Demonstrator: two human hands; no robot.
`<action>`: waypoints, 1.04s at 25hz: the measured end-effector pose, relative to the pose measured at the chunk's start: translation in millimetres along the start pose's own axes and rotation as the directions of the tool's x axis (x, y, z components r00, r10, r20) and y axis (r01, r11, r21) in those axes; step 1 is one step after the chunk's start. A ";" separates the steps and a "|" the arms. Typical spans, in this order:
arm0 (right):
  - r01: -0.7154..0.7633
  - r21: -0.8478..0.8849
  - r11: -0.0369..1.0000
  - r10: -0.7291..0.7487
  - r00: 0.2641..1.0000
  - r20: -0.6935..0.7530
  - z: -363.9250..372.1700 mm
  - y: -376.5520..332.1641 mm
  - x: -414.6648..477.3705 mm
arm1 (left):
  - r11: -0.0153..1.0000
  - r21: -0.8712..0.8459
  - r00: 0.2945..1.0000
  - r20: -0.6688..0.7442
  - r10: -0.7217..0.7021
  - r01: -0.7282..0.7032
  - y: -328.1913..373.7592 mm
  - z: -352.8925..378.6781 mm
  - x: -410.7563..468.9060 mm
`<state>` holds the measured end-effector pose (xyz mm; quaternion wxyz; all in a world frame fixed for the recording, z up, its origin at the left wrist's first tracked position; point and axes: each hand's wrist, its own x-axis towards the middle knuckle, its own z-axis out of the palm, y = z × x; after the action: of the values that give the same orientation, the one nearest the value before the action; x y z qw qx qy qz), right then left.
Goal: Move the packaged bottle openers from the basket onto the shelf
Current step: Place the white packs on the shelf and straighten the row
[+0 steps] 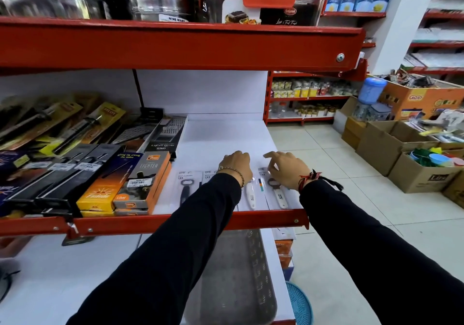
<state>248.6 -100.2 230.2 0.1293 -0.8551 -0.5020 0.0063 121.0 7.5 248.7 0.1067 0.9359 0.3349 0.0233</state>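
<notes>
Several packaged bottle openers lie flat in a row on the white shelf near its red front edge. One with a dark handle is leftmost; two with white handles lie further right. My left hand rests palm down on the top of a middle package, fingers curled onto it. My right hand hovers over the rightmost package, fingertips touching its top edge. Both arms wear black sleeves. A grey basket sits on the shelf below, partly hidden by my left arm.
Boxed lighters and graters crowd the shelf's left side. A red shelf with containers hangs overhead. Open cardboard boxes of goods stand on the tiled floor at right. A blue basket lies low by the shelf end.
</notes>
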 end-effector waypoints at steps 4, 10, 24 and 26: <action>0.008 -0.037 0.999 -0.011 0.997 -0.081 -8.3 -5.6 -8.5 | 0.997 0.066 0.999 -0.037 0.031 -0.028 -0.9 1.5 -13.5; 0.062 -0.004 0.998 -0.062 0.991 -0.122 -27.6 -31.6 -26.3 | 0.993 0.116 0.992 -0.123 0.042 -0.028 -20.2 -23.8 -51.6; 0.180 -0.031 0.983 -0.161 0.934 0.318 13.9 -94.1 -35.7 | 0.915 0.387 0.981 0.102 -0.163 0.112 -99.6 -28.1 -119.5; 0.035 -0.060 0.998 -0.010 0.929 0.370 21.3 -84.9 -28.7 | 0.931 0.352 0.984 0.103 -0.144 0.099 -106.3 -26.1 -123.8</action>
<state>158.6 -81.1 225.4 0.0047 -0.8366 -0.5270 0.1494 -44.0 14.1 254.7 -0.0370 0.9171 0.3836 -0.1023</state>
